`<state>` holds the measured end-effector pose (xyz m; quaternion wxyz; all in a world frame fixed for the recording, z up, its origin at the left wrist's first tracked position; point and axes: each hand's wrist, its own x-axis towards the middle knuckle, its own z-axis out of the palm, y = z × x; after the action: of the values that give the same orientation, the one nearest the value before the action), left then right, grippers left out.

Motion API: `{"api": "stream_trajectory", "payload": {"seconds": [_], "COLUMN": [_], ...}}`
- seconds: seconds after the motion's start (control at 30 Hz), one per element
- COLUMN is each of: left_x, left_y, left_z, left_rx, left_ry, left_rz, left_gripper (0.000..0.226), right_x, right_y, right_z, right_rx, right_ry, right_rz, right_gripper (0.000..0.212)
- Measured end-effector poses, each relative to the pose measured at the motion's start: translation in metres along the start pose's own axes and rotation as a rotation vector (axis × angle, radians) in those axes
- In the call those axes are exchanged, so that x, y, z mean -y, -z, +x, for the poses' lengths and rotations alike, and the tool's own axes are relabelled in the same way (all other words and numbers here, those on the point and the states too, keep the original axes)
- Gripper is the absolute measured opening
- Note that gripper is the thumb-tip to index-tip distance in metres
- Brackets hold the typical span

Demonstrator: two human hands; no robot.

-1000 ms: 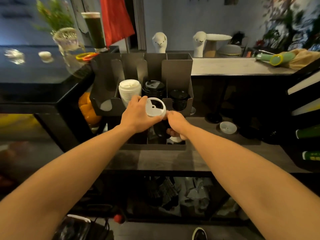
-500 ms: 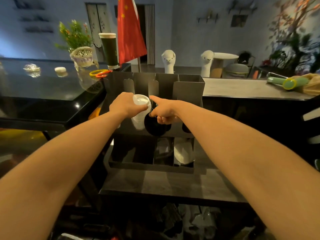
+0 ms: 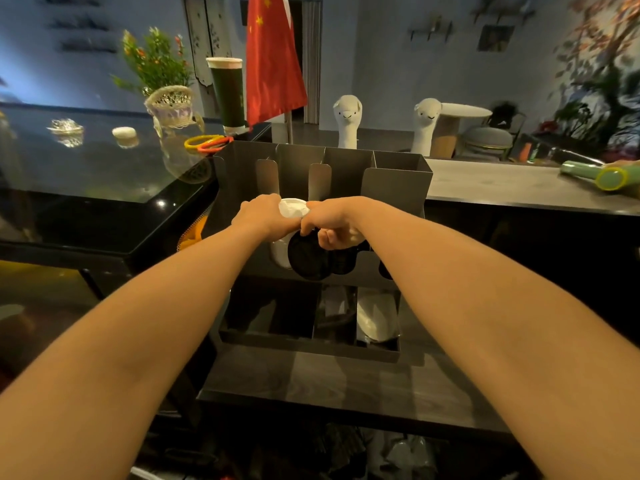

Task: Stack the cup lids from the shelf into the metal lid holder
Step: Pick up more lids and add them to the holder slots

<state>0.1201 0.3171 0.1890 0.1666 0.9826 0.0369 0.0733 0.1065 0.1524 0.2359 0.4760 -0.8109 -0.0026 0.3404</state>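
The grey metal lid holder (image 3: 398, 183) stands on the dark shelf (image 3: 311, 382) in front of me. A stack of white lids (image 3: 280, 254) fills one of its left slots. My left hand (image 3: 261, 216) grips the top white lid (image 3: 293, 207) on that stack. My right hand (image 3: 334, 225) sits right beside it, index finger touching the same white lid, while its curled fingers hold a black lid (image 3: 308, 258) that hangs on edge in front of the holder. More white lids (image 3: 375, 320) lie in the holder's lower tray.
A glossy black counter (image 3: 104, 174) with a flower basket (image 3: 169, 105), coloured rings (image 3: 207, 143) and a tall green cup (image 3: 227, 95) lies to the left. A red flag (image 3: 273, 60) hangs behind the holder. On the grey counter to the right rests a green bottle (image 3: 602, 174).
Both hands rose from the shelf level to the holder's upper slots. The left hand carried the white lid onto the white stack, and the right hand came alongside with the black lid.
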Motion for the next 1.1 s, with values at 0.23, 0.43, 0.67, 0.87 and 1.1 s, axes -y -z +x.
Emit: {"api": "stream_trajectory", "payload": {"seconds": [0.23,0.43,0.67,0.87,1.1], "left_x": [-0.001,-0.005,-0.021,-0.029,-0.063], "left_y": [0.0,-0.002,-0.01,-0.018,-0.023], "left_z": [0.003,-0.024,-0.07,-0.089,-0.094], "left_rx": [0.007,-0.275,-0.371,-0.297,-0.28], "left_ry": [0.001,-0.034,-0.281,-0.531,-0.713], "left_rz": [-0.012,-0.146,-0.418,-0.276,-0.027], "left_gripper": [0.072,0.062,0.02,0.047,0.08], "right_x": [-0.007,-0.014,-0.026,-0.051,-0.087], "right_y": [0.002,0.001,0.008,0.018,0.037], "right_z": [0.003,-0.002,-0.022,-0.045,-0.068], "right_rx": [0.026,0.022,0.018,0.014,-0.015], "right_ry": [-0.033,0.092,0.107,0.095,0.09], "right_rz": [0.037,0.103,0.213,0.498,0.77], "right_gripper": [0.066,0.091,0.025,0.022,0.036]}}
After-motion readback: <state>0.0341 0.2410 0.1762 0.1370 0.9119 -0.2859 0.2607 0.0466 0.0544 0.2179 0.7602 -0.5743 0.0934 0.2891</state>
